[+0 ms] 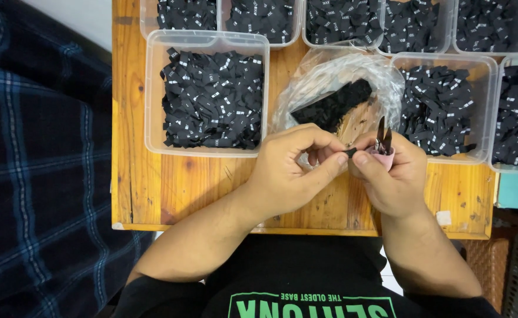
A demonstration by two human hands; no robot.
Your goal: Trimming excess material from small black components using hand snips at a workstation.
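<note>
1. Nearest the person, both hands meet over the front half of the wooden table (153, 188). The left hand (288, 171) has its fingers (323, 169) pinched on one end of a small black label (351, 152); the right hand (391, 174), at 3 o'clock of the left, pinches the other end with its thumb and also grips a small pair of snips (384, 144) with a pink handle, blades pointing to 12 o'clock.
2. The label sits between the two thumbs, touching both, held just above the table. It is tiny and mostly hidden, so a slack pinch could let it drop onto the wood or into the lap.
3. The snip blades stand just beside the fingertips of both hands. A cut made while the label is this short could, I judge, nick a finger or clip the label in the wrong place.
4. Just beyond the hands, at 12 o'clock, lies a clear plastic bag (335, 79) with a stack of black labels (332, 106) inside. A wrist brushing it could spill the stack across the table.
5. At 10 o'clock of the hands a clear tub (206, 41) holds loose black labels; another tub (488, 106) stands at 2 o'clock. A finished label tossed carelessly could land in the wrong tub and mix the sorts.
6. Farthest off, a row of tubs (301, 23) lines the back edge at 12 o'clock, packed close, so a shove to one may shift its neighbours.
</note>
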